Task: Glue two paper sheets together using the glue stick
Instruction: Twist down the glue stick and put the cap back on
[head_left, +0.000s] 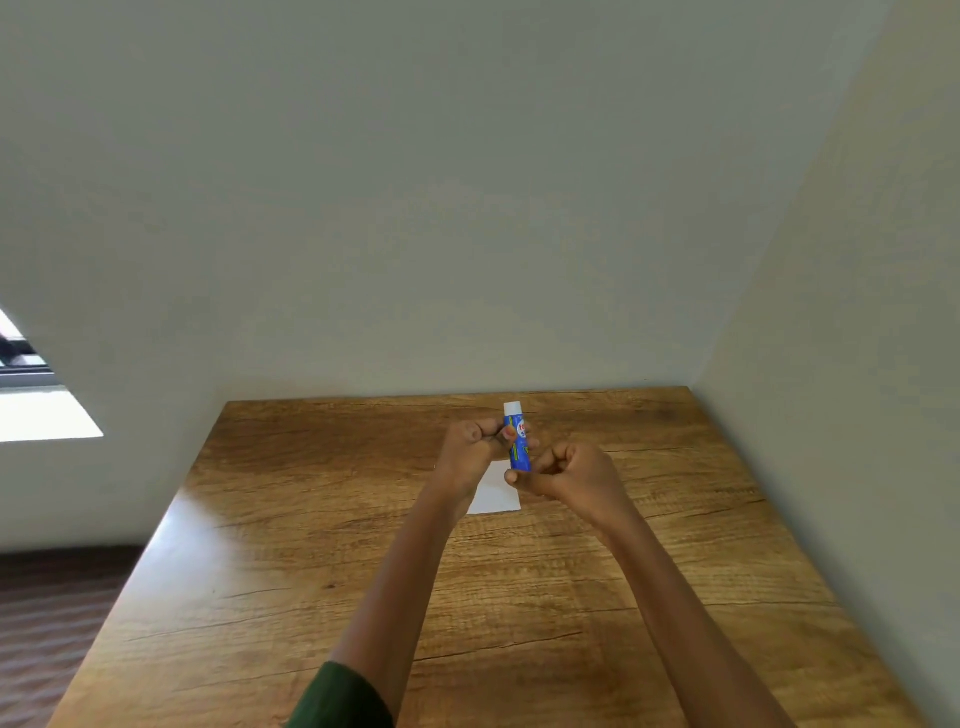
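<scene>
A blue glue stick (517, 439) with a white top end stands upright above the table, held between both hands. My left hand (470, 452) pinches its upper body from the left. My right hand (566, 475) grips its lower end from the right. Below the hands lies white paper (496, 493) flat on the wooden table (311, 571); my left wrist hides part of it. I cannot tell whether it is one sheet or two.
The table fills a corner, with a pale wall (467, 208) behind it and another along its right side. Dark wooden floor (47, 623) shows past the table's left edge. A bright window (31, 410) sits low on the left.
</scene>
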